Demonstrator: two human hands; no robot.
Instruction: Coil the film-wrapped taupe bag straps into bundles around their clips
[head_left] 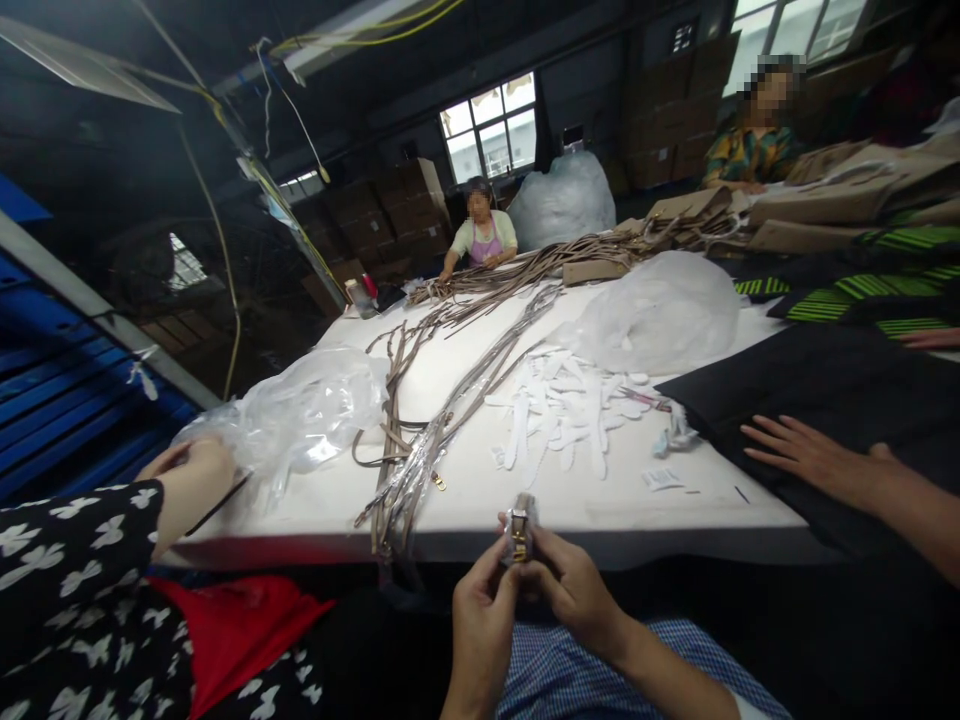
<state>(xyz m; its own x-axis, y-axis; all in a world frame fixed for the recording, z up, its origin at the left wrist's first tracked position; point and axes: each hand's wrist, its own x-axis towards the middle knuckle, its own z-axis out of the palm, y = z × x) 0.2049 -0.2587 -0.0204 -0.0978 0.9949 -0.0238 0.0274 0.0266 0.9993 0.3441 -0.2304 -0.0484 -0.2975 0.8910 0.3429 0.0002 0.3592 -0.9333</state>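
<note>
Between my two hands, just off the table's front edge, is a strap with a gold buckle (520,530), folded or coiled and partly covered in clear plastic. My left hand (484,605) pinches it from the left, thumb and fingers closed. From the other side my right hand (571,585) grips it with bent fingers. Long brown straps (397,440), some in clear plastic sleeves, lie on the white table (457,500) ahead and to the left. A small gold metal clasp (439,482) rests beside them.
White strips (559,415) are heaped mid-table. Clear plastic bags (315,405) lie at left, and more plastic (660,310) at the back right. A co-worker's hand (814,455) rests on black fabric (765,390); another person's arm (195,485) is at left. Two people sit across.
</note>
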